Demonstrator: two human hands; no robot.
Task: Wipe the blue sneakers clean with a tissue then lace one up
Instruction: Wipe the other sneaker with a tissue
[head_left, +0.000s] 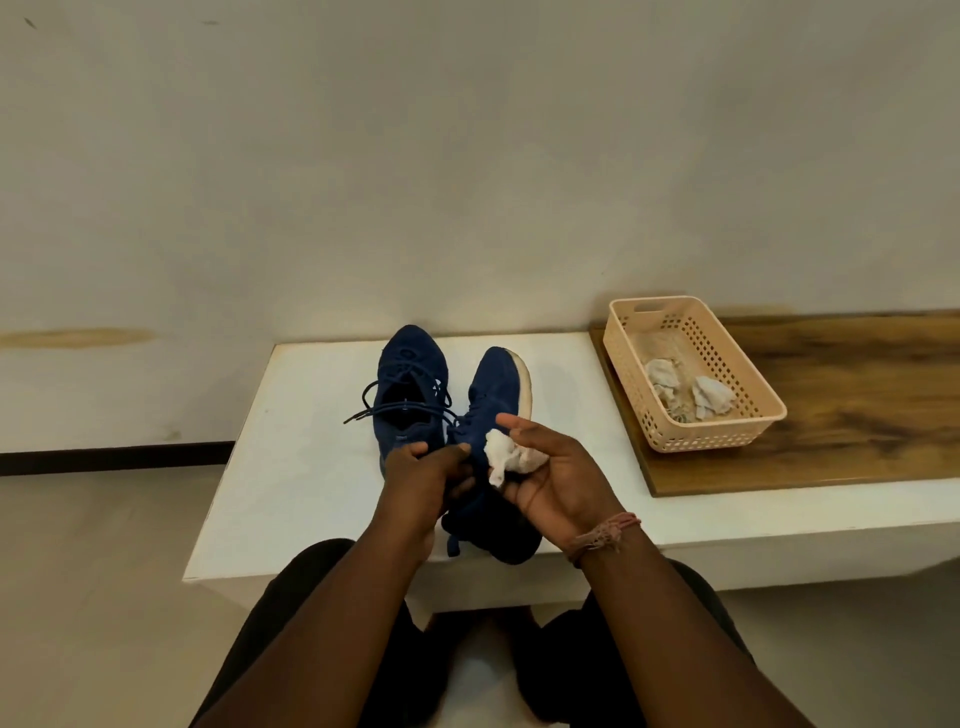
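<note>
Two blue sneakers are on the white table (291, 467). The left sneaker (410, 395) stands flat, its dark laces loose and spread out. The right sneaker (493, 410) is tipped on its side, white sole facing right, with its heel end lifted near the table's front edge. My left hand (426, 483) grips this tipped sneaker at its collar. My right hand (556, 478) holds a crumpled white tissue (509, 457) in its curled fingers, against the sneaker's side.
A peach perforated basket (748, 410) sits on a wooden board (857, 405) at the right and holds used crumpled tissues (711, 397). A grey wall rises behind the table. My knees are below the table's front edge.
</note>
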